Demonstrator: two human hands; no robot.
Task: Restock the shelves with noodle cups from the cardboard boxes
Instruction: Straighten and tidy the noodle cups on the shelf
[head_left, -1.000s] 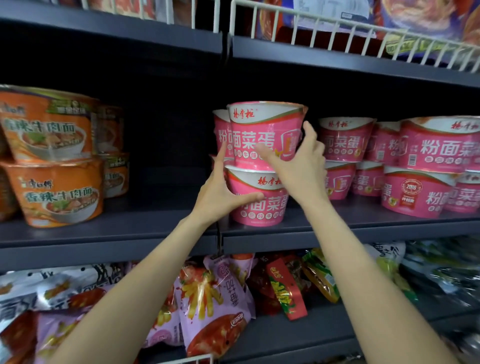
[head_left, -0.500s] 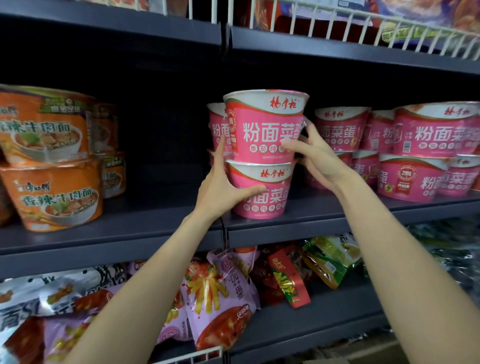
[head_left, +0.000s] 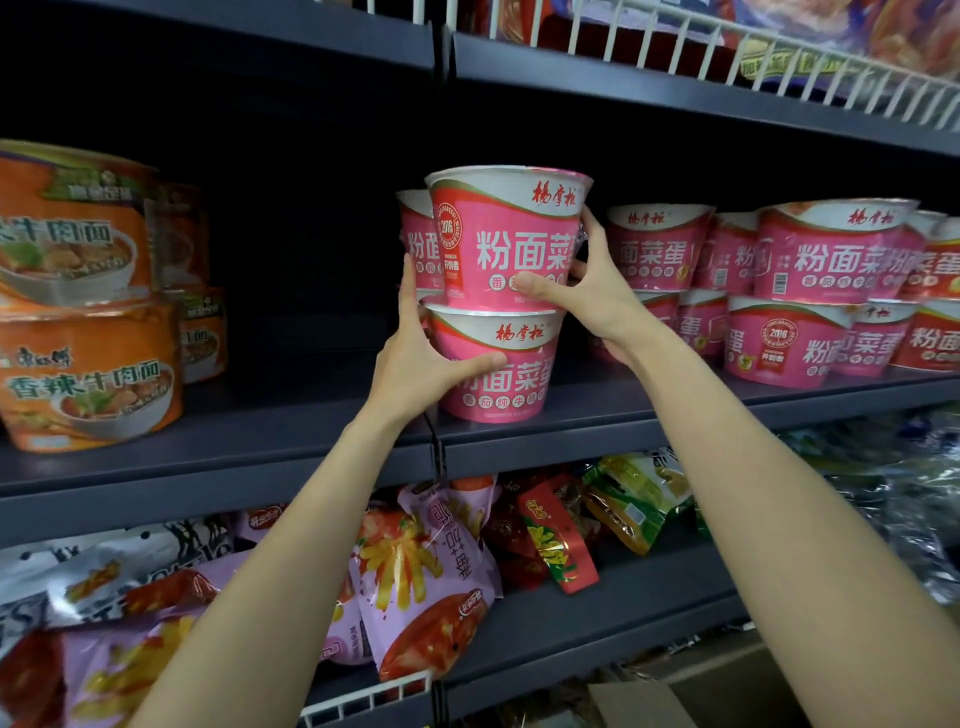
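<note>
Okay, I've got my right hand (head_left: 587, 296) gripping the top pink cup (head_left: 506, 239) and my left hand (head_left: 421, 364) curled round the bottom cup (head_left: 498, 374) on the shelf (head_left: 597, 410). I'd square the labels forward, then let go gently so the stack doesn't tip.

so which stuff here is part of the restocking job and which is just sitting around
Part of the job:
- top pink cup, held by right hand
- bottom pink cup, held by left hand
- cardboard box

Just there:
- orange noodle bowls
- snack bags
</note>
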